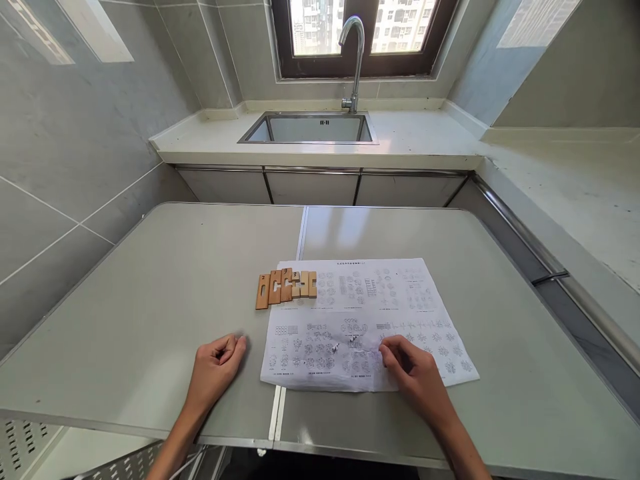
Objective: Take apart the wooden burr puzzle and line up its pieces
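My left hand (217,363) rests in a loose fist on the table, left of the printed sheet, with nothing showing in it. My right hand (413,367) lies over the lower right part of the white paper sheet (380,313), its fingers curled in and no object visible between them. Rows of small printed diagrams cover the paper. Several flat wooden puzzle pieces (275,287) with cut-out notches and small numbers stand side by side in a row across the sheet's upper left corner. Two small dark-and-white bits (335,347) show on the paper between my hands.
The grey folding table (150,287) has a seam down its middle. Beyond it runs a white counter (420,133) with a sink (320,127) and a tall faucet (357,60) below a window. Tiled wall stands at left; a metal rail (525,233) runs along the right.
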Demonstrator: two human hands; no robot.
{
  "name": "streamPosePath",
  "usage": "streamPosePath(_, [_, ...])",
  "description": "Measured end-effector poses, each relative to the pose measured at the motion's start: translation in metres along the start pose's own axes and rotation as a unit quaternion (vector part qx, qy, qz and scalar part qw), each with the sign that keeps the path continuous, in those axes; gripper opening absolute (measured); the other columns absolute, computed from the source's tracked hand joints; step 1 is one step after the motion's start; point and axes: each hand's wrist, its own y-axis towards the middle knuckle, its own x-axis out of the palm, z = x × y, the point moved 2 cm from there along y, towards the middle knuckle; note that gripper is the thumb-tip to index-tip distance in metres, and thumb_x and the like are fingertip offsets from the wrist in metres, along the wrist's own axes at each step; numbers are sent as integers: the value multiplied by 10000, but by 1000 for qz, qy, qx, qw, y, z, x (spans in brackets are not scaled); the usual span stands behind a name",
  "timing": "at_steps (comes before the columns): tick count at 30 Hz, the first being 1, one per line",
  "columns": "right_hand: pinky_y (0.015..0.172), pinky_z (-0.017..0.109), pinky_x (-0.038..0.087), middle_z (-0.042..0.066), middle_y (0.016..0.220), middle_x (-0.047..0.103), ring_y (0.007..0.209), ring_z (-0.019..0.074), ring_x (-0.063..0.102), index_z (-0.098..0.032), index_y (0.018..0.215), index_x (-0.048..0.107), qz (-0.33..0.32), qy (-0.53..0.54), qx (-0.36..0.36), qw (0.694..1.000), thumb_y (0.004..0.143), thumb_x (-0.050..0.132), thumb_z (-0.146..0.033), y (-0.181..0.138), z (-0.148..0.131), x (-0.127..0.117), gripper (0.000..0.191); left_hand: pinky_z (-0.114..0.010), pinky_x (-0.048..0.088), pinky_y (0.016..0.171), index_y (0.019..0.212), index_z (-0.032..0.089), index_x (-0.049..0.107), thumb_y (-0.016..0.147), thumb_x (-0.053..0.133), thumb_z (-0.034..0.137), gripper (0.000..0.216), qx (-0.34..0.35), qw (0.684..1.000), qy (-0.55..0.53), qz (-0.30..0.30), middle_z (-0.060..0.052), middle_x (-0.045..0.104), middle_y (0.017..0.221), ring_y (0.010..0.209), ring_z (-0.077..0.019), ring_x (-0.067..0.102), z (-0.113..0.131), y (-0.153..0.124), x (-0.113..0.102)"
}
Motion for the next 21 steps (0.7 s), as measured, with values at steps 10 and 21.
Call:
streamPosePath(10, [576,287,459,-3,664,570,607,176,528,-215,837,674,36,22,24,999,1000,563,-574,-1,-1,1,410,-226,287,573,623,235,198,886,549,433,481,5,1000,3,-6,57,212,607,572,-109,265,-8,0,1])
streamPosePath(21, [576,277,438,-13,662,567,602,156,498,-209,831,636,94,132,41,986,971,641,-543,3,8,-7,362,-228,306,585,637,235,222,887,541,421,446,38,999,2,-8,62,217,619,570,-108,278,-15,-3,2])
